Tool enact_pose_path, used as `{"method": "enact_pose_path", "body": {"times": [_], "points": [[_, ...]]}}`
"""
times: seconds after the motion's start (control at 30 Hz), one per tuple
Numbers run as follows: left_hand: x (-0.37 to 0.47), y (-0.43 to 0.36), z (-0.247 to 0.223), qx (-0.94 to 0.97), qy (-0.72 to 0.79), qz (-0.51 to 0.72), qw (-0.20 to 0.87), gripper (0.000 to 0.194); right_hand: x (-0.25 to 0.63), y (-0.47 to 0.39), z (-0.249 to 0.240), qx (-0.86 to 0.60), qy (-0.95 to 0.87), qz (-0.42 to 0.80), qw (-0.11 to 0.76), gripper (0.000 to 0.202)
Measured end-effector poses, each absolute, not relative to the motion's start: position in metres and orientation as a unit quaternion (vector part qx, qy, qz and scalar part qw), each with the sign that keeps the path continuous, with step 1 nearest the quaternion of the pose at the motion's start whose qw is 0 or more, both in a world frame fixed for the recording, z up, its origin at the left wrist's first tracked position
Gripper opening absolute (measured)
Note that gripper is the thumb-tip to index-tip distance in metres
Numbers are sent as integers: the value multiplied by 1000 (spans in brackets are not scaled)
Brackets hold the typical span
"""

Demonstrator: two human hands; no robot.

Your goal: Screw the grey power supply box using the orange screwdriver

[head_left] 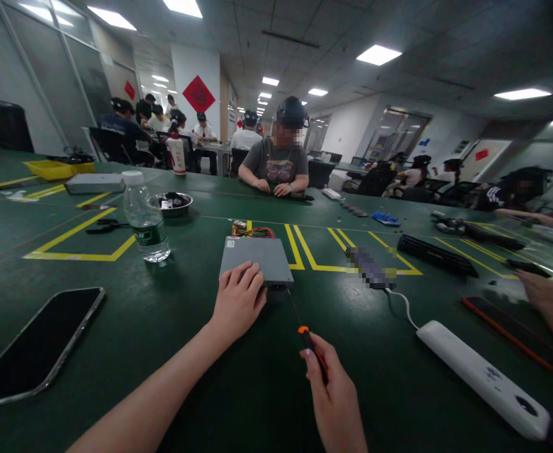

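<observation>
A flat grey metal box [269,255] lies on the green table [195,371], with red, yellow and black wires [255,232] at its far edge. My left hand [240,301] rests on the box's near left part, its fingers lying over the top. In my right hand [330,384] is a screwdriver [307,338] with an orange and black handle, the fingers wrapped round it. Its thin shaft points away from me, and the tip is at the near right corner of the box. Whether the tip sits in a screw is too small to tell.
A water bottle [146,220], a metal bowl [175,202] and a large phone [40,343] are on the left. At right lie a white power strip [481,377], a blurred device [370,267] and another person's hand [547,302]. A person [279,160] sits opposite.
</observation>
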State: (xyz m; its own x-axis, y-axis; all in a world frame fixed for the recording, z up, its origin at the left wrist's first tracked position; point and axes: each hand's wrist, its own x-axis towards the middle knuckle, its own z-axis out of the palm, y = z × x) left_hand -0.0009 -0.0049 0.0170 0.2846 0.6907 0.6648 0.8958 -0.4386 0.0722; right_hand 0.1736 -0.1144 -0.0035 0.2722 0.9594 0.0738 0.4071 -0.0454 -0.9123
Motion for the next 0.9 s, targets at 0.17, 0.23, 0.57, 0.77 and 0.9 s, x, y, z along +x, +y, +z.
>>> {"method": "enact_pose_path", "body": {"times": [0.17,0.23,0.57,0.77,0.9], "points": [[-2,-5,17,-789,-500,-319,162,23,165,-119,-11,-630,-603,125,472,30],[-2,-6,18,-789,-498,-322,162,23,161,-122,-14,-606,-643,53,465,28],[-2,-6,18,-788,-503,-319,154,24,174,-121,0,-596,-695,-30,401,27],[-2,-6,19,-792,-504,-310,152,25,162,-125,-3,-585,-708,-71,389,31],[-2,-6,19,-791,-504,-311,152,25,161,-125,-2,-565,-711,-115,403,26]]}}
